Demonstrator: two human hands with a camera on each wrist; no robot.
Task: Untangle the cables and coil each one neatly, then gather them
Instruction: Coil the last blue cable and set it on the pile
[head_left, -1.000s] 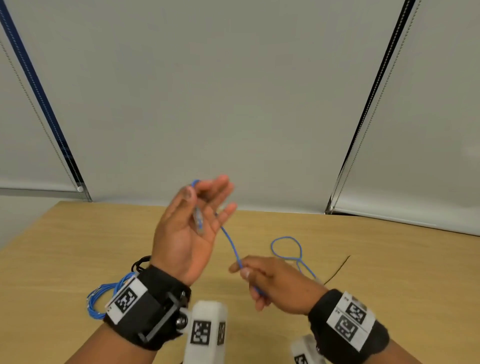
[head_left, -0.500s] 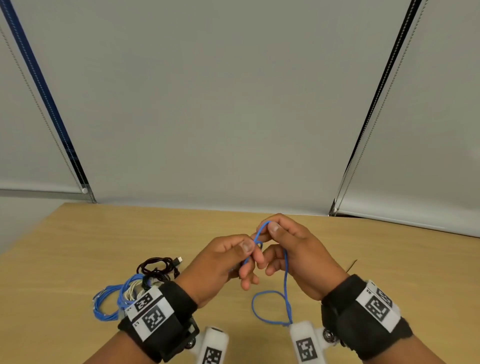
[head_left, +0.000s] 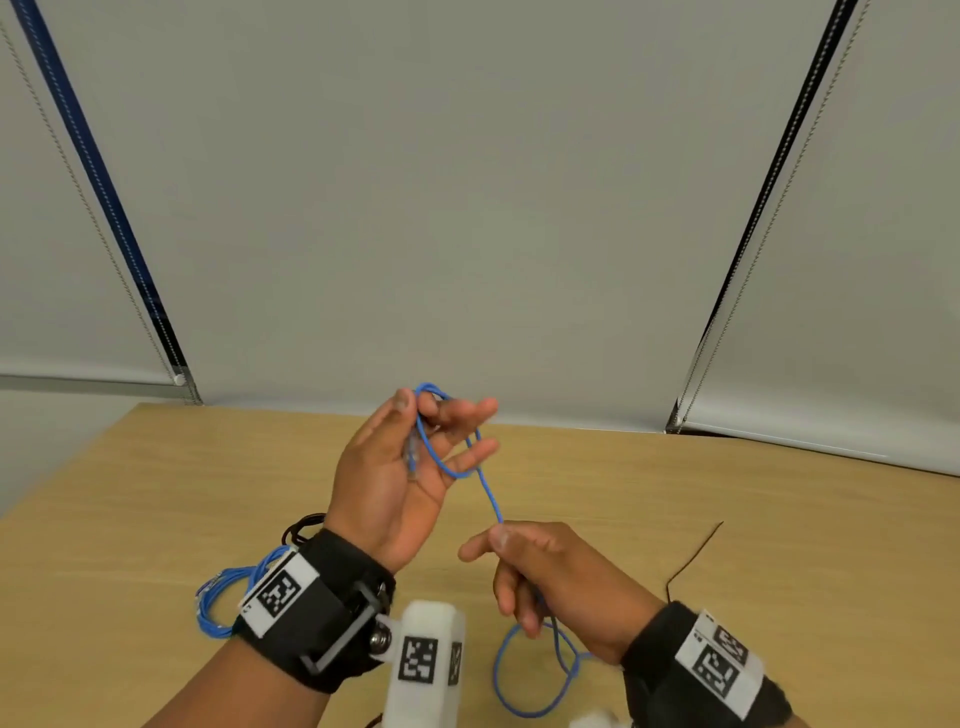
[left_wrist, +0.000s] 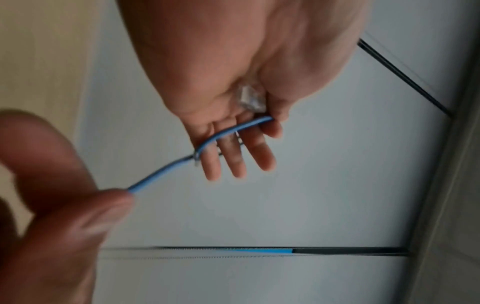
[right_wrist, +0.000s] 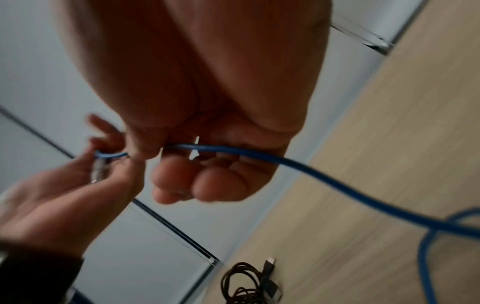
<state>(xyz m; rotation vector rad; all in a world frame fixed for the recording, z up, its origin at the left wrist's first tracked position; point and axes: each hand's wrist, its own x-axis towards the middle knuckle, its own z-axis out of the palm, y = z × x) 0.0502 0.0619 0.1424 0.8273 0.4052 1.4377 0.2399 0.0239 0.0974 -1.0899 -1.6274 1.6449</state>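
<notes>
blue cable: held in the air above the table between both hands. one turn is looped over the left hand's fingers; a taut run slants down and to the right to the right hand; the slack drops through that hand and lies as a loop on the near table edge.

clear plug: seen at the cable's end, lying against the left palm.

left hand: raised, palm turned toward the wearer. the cable is pinched between thumb and forefinger near the top; the other fingers are spread out straight.

right hand: lower and nearer, just right of the left hand, well apart from it. the cable is pinched at thumb and forefinger tip; the remaining fingers are curled round the trailing run.

coiled blue cable: laid on the table at near left, partly hidden by the left wrist band.

black cable bundle: laid on the table just beyond the blue coil, a plug showing.

thin black wire: laid on the table at right.
</notes>
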